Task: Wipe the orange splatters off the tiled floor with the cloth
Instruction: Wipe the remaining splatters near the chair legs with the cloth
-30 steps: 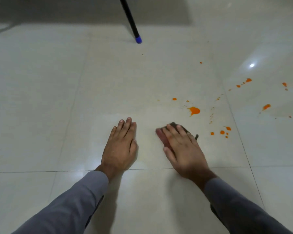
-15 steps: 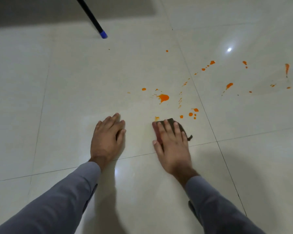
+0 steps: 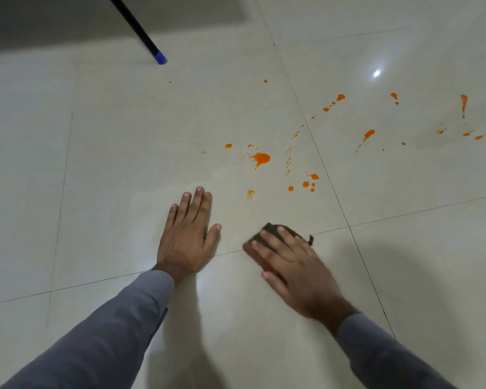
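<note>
Around the large round orange splatter, glossy cream tiled floor lies open left, right and beyond. Nearer than it, the flat left hand and the right hand pressing a dark brown cloth stand in the way. Far beyond-left, a slanted black pole with blue tip touches down.

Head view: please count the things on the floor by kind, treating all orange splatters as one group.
Hands: 2 (left hand, right hand)
Cloth: 1
Black pole with blue tip: 1
Orange splatter group: 1
Total: 5
</note>
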